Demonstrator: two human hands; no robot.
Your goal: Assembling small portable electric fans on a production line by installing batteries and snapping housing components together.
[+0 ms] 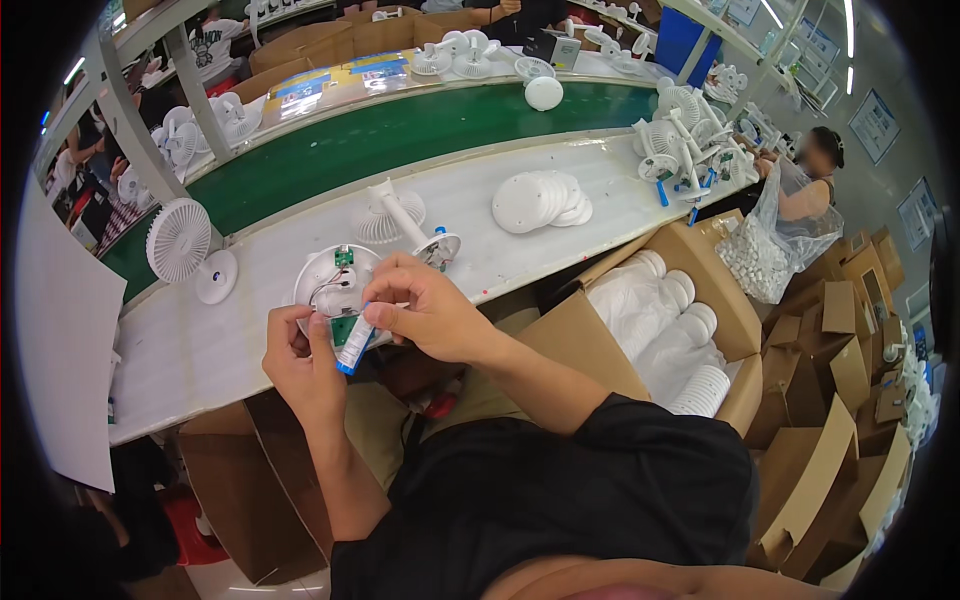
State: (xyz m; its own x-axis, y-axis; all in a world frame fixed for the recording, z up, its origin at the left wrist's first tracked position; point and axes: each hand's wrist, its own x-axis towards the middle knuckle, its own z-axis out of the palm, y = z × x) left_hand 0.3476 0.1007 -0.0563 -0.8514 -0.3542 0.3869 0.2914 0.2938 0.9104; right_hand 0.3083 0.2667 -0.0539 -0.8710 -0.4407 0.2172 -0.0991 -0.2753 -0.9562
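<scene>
A round white fan base [308, 275] lies on the bench edge in front of me, its inside facing up. Inside it are a small green circuit board [344, 257] and thin wires. My right hand [430, 308] pinches the upper end of a battery [353, 345], a cylinder with a white label and blue ends, held tilted at the base's near edge. Just left of it, my left hand [305, 365] has thumb and forefinger pressed together; what they hold is too small to make out. Another green board [342, 328] shows between my hands, partly hidden.
Behind my right hand a partly assembled white fan [400, 215] lies on the bench. A stack of white discs [540, 200] sits right of it; a fan stands upright [180, 245] at left. Beyond runs a green conveyor belt [400, 135]. An open carton [570, 345] of white parts is at my right.
</scene>
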